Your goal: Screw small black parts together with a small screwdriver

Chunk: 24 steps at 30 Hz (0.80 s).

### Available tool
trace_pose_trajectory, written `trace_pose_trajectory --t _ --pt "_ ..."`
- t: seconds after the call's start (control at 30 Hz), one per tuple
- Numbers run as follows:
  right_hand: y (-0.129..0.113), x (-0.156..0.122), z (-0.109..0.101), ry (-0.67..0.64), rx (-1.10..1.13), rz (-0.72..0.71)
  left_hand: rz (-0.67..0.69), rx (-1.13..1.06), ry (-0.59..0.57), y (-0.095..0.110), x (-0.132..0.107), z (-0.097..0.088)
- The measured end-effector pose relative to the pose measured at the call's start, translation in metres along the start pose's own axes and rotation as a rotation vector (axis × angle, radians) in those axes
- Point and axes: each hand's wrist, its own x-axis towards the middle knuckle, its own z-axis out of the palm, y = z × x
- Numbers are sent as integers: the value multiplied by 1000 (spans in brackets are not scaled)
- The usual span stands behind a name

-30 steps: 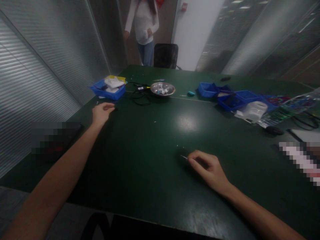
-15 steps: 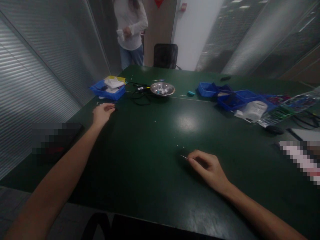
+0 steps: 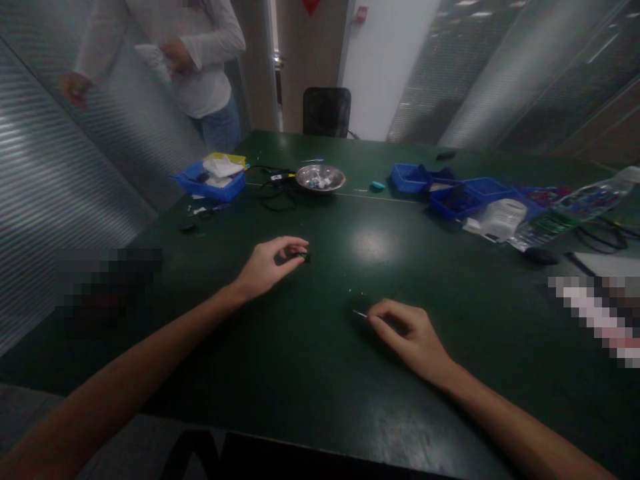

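My left hand (image 3: 267, 267) is over the middle of the dark green table (image 3: 280, 387). Its thumb and fingers pinch a small black piece (image 3: 303, 256), too small and dark to name. To the right, my right hand (image 3: 407, 337) rests low over the table, closed on a thin metal rod (image 3: 359, 313) whose tip points left. Whatever handle the rod may have is hidden in the fingers. A few tiny white bits (image 3: 356, 291) lie just beyond the rod's tip.
Beyond my hands stand a metal bowl (image 3: 320, 187) with small white pieces, a blue tray (image 3: 220, 193) at left and blue bins (image 3: 453, 203) at right. A clear plastic bottle (image 3: 575, 207) lies far right. A person in white (image 3: 205, 73) stands behind the table's left side.
My left hand has moved right and nearer from the left side, bringing the small black piece along. My right hand holds almost still. The person behind has come closer, to the left.
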Motion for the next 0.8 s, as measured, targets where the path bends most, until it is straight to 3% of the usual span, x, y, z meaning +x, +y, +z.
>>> trace_pose_trajectory --t 0.13,0.27,0.8 --pt "1 1 1 -30 -5 -14 63 -116 -241 39 -23 39" --pt "1 2 2 -54 -28 -55 93 -165 -373 50 -35 56" --pt "7 0 6 -165 -140 -99 109 -97 -464 40 -33 60"
